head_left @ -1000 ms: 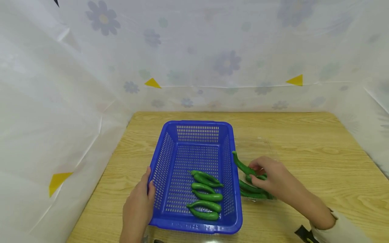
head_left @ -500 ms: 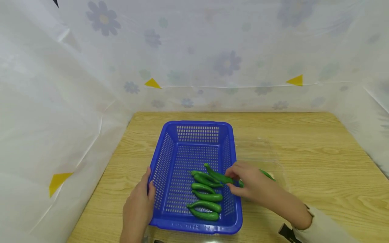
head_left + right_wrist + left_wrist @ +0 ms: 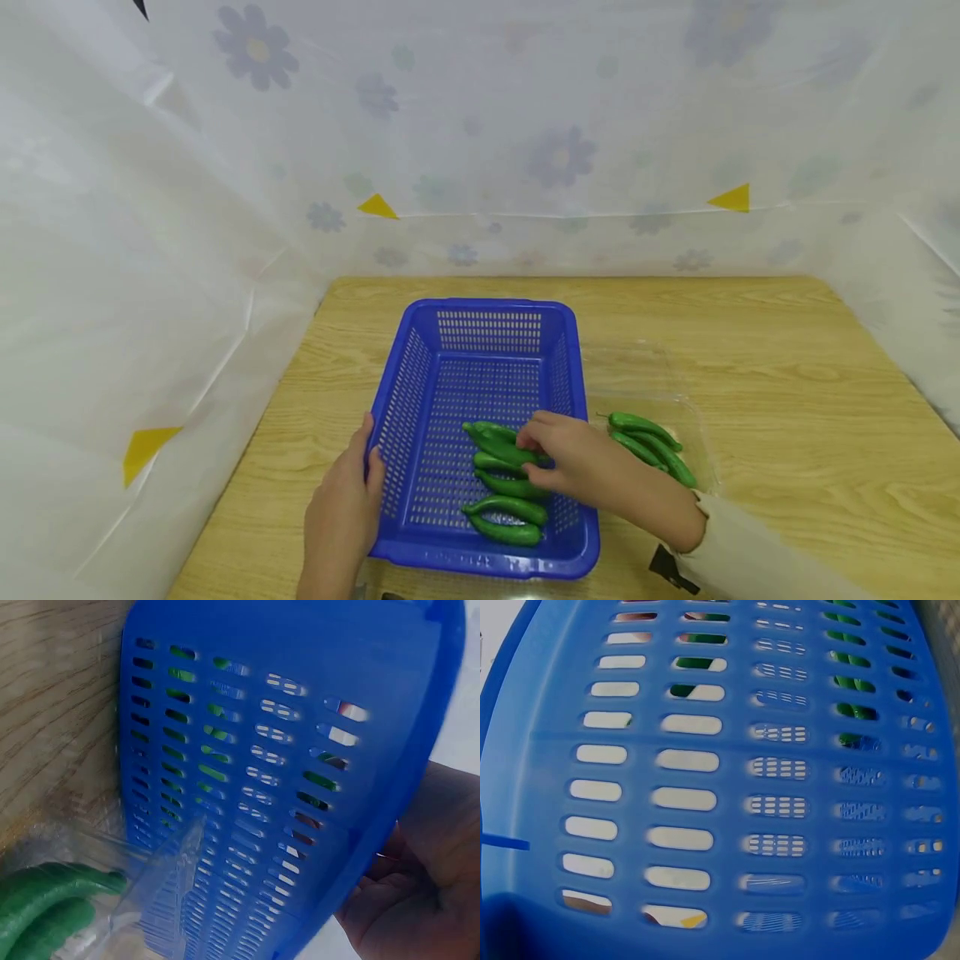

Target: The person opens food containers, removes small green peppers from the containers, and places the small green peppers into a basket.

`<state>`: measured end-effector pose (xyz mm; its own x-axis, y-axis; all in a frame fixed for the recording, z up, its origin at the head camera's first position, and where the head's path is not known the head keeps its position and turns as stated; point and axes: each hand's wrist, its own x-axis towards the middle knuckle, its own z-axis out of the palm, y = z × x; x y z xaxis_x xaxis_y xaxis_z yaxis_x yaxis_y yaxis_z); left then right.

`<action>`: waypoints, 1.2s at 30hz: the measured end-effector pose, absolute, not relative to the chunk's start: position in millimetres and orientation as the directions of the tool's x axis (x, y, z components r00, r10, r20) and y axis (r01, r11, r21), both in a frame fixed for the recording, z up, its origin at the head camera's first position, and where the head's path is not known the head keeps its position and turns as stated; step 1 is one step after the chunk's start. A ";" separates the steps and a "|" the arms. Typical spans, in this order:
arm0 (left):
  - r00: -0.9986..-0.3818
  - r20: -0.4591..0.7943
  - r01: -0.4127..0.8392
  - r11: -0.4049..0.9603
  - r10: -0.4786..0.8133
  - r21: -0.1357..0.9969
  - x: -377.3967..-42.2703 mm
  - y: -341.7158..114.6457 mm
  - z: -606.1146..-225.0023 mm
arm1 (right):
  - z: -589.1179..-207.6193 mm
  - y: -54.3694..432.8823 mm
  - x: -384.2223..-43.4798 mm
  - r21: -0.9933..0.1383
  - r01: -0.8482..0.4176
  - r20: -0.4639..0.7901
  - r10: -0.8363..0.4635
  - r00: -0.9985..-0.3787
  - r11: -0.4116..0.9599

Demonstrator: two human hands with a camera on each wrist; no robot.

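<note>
A blue slotted plastic basket (image 3: 480, 304) stands on the table, with several green chili peppers (image 3: 504, 533) lying crosswise in its near right part. My left hand (image 3: 341, 508) grips the basket's left rim. Its slotted wall (image 3: 735, 742) fills the left wrist view. My right hand (image 3: 577, 458) reaches over the right rim and pinches a green chili pepper (image 3: 498, 448) low over the others; the fingers hide its right end. In the right wrist view the right hand (image 3: 420, 885) shows behind the basket's rim (image 3: 427, 742).
Right of the basket lies a clear plastic clamshell box (image 3: 701, 433), its lid (image 3: 630, 367) folded back. Several green chili peppers (image 3: 645, 429) rest in it. The wooden table (image 3: 810, 375) meets white flowered sheeting (image 3: 480, 125) at the back and sides.
My right hand has moved left from the clear box into the basket, carrying green chili pepper. Fewer peppers lie in the box's near part. The left hand and basket have stayed in place.
</note>
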<state>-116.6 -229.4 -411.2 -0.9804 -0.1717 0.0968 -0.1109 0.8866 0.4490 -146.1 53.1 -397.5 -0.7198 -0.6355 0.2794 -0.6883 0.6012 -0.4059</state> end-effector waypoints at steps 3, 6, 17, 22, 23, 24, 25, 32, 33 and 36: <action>-0.980 0.108 -0.101 0.887 -0.167 0.450 -116.1 -229.4 -411.5 | -400.7 49.0 -148.0 -0.402 -0.689 0.252 -0.650 -0.717 0.603; -0.979 0.117 -0.098 0.887 -0.168 0.452 -115.8 -229.3 -411.9 | -404.3 46.1 -150.2 -0.379 -0.690 0.223 -0.663 -0.714 0.616; -0.980 0.104 -0.105 0.886 -0.169 0.451 -116.1 -230.1 -411.7 | -406.8 37.0 -153.6 -0.229 -0.673 0.129 -0.663 -0.737 0.703; -0.980 0.104 -0.104 0.886 -0.168 0.453 -116.3 -230.1 -412.4 | -410.5 35.0 -152.7 -0.166 -0.665 0.131 -0.652 -0.747 0.728; -0.980 0.103 -0.104 0.886 -0.168 0.452 -116.3 -230.0 -412.3 | -411.8 34.5 -152.5 -0.153 -0.662 0.134 -0.649 -0.749 0.733; -0.980 0.104 -0.104 0.886 -0.168 0.453 -116.3 -230.0 -412.3 | -413.4 34.1 -152.2 -0.136 -0.660 0.139 -0.646 -0.751 0.738; -0.980 0.105 -0.103 0.886 -0.167 0.451 -116.3 -229.9 -412.4 | -414.9 33.9 -151.8 -0.119 -0.660 0.149 -0.644 -0.751 0.742; -0.979 0.125 -0.092 0.888 -0.164 0.451 -116.4 -229.9 -413.3 | -419.1 31.9 -149.3 -0.039 -0.660 0.197 -0.642 -0.741 0.750; -0.979 0.123 -0.093 0.888 -0.164 0.450 -116.3 -229.9 -413.2 | -418.5 31.5 -149.0 -0.039 -0.662 0.198 -0.643 -0.740 0.749; -0.979 0.116 -0.100 0.889 -0.169 0.448 -116.2 -230.0 -413.0 | -417.1 31.1 -148.1 -0.038 -0.662 0.200 -0.644 -0.739 0.748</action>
<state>-116.2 -230.0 -413.0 -0.9788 -0.1688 0.1163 -0.1001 0.8887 0.4475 -148.1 31.1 -417.1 -0.7385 -0.6437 0.2005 -0.6624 0.7482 -0.0377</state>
